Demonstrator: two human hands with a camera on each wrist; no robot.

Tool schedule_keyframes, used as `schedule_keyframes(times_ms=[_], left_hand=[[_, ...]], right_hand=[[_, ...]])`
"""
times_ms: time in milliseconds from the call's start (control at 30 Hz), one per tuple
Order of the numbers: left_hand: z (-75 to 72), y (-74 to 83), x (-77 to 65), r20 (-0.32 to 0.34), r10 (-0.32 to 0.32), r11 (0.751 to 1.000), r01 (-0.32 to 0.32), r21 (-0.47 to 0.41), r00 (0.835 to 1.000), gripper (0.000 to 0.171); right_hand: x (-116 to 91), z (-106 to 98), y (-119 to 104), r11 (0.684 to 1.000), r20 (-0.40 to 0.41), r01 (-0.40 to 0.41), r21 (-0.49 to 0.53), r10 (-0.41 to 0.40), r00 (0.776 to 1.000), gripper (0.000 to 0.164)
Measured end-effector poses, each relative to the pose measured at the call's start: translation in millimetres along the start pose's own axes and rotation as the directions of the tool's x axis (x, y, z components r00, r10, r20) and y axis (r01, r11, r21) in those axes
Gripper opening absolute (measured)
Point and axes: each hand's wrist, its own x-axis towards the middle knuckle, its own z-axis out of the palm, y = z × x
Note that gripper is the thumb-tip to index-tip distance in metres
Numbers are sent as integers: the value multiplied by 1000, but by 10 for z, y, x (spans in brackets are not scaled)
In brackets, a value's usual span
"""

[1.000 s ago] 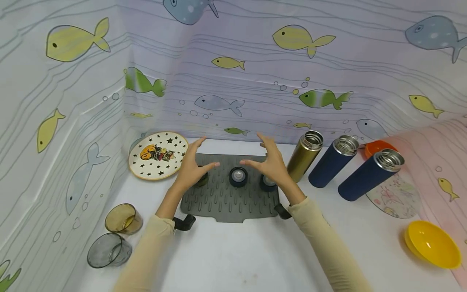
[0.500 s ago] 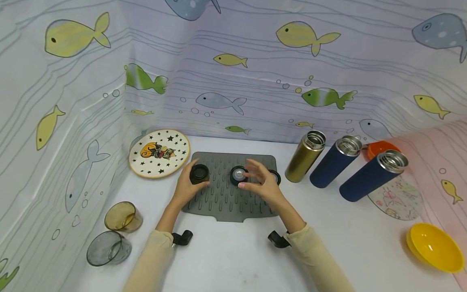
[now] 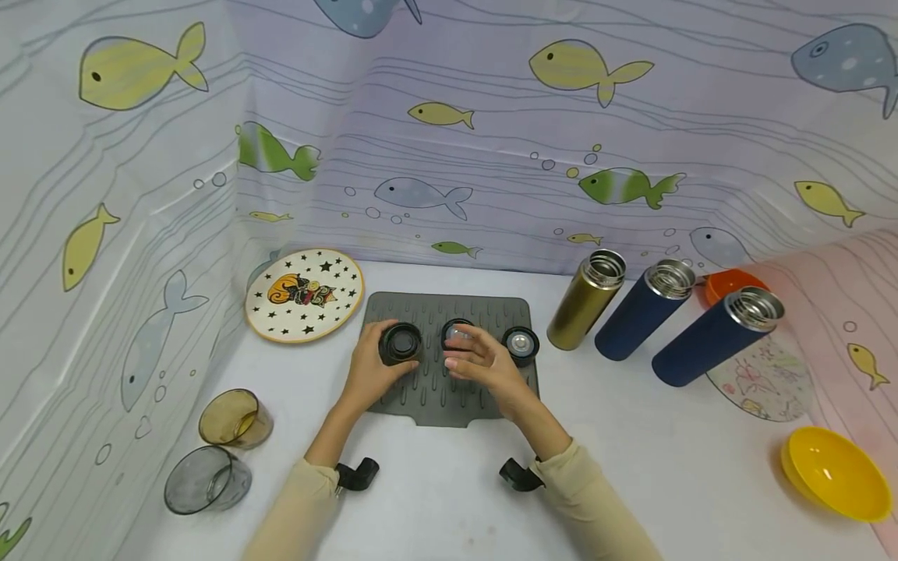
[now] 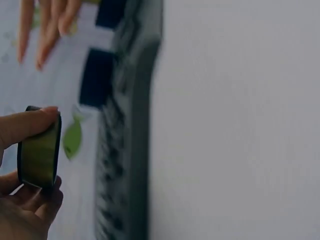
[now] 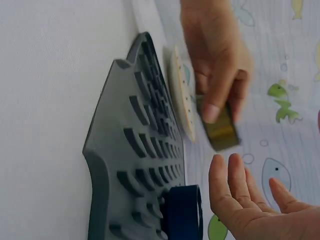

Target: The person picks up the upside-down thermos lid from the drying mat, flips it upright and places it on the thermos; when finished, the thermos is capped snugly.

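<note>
My left hand (image 3: 366, 372) pinches a gold bottle lid (image 3: 403, 341) between thumb and fingers. In the left wrist view this lid (image 4: 40, 157) is raised off the grey ridged mat (image 3: 442, 409), its gold side showing. My right hand (image 3: 489, 372) hangs over the mat with fingers loosely bent and nothing in them. Its fingertips point towards the gold lid (image 5: 223, 134) in the right wrist view, a small gap between. Partly behind the right hand, a dark blue lid (image 3: 456, 324) sits on the mat. Another blue lid (image 3: 521, 344) lies at the mat's right side, its metallic centre facing up.
Right of the mat stand a gold bottle (image 3: 581, 312) and two blue bottles (image 3: 634, 319), all lidless. A yellow bowl (image 3: 835, 475) is at far right, near an orange dish (image 3: 733, 282) and patterned plate (image 3: 765, 378). Left are a star plate (image 3: 305, 296), amber glass (image 3: 235, 417) and grey glass (image 3: 206, 479).
Both hands came down over the mat. My left hand took hold of the gold lid, lifted it and shifted it right. My right hand moved left, uncovering the right-hand blue lid.
</note>
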Motion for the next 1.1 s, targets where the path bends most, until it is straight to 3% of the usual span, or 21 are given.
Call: schedule_keyframes(times_ms=[233,567,900,1000,1100], left_hand=[[85,446,-194,-4,170,983,-170,-75,985,76],[220,548,-327,51,284,959,-284,1,957,74],[237,590,-368,71,293,956,-292,-23,954,77],[235,603,-382,100,277,961,-273,-48,956,79],[233,617,-393,136,252,966,-241,-97,958,83]], right_hand=[[-9,95,25,1000,-67,-18,25,20,998,66],[-81,115,36,991,-20,-59,118,62,998,62],[-142,26,76,972,82,-77,220,60,995,47],[-170,22,74,970,72,-72,232,57,996,48],[-215,34,60,976,5,-46,214,46,999,47]])
